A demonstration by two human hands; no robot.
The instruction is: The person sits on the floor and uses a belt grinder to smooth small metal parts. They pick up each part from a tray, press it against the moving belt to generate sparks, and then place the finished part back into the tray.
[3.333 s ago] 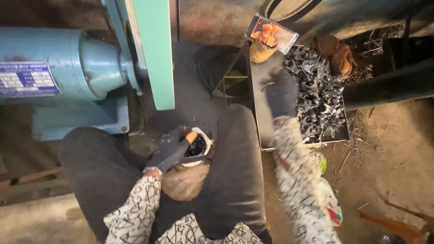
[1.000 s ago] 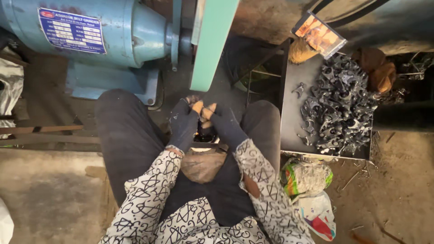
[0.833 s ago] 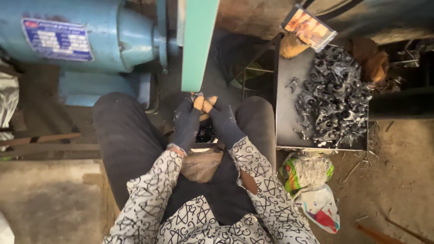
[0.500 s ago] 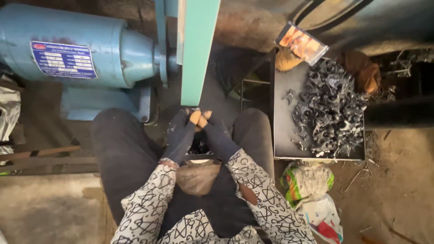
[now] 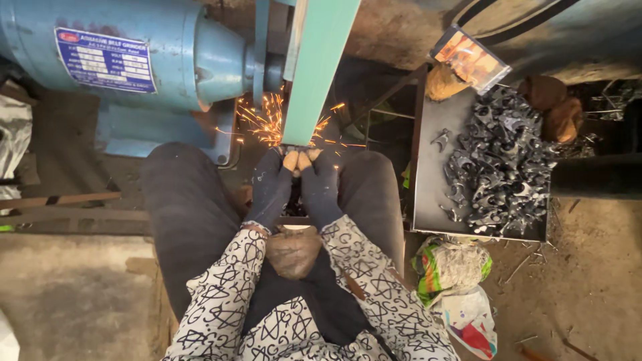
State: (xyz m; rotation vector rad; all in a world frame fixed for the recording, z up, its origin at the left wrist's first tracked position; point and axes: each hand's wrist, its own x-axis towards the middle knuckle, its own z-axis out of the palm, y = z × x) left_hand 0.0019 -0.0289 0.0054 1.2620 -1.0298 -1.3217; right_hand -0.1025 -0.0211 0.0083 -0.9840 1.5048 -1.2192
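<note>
Both gloved hands, left hand [image 5: 273, 190] and right hand [image 5: 319, 189], press together around a small, mostly hidden workpiece [image 5: 298, 158], holding it against the near end of the green grinding belt [image 5: 319, 67], just beyond the fingertips; sparks [image 5: 271, 122] fly left.

Bare, dusty concrete floor [image 5: 60, 294] with scattered debris, a crumpled sack [image 5: 451, 267] lying at right, dim light.

Blue-and-red rectangular label [image 5: 105, 60] on the motor housing; orange flat packet [image 5: 470, 59] above the tray.
</note>
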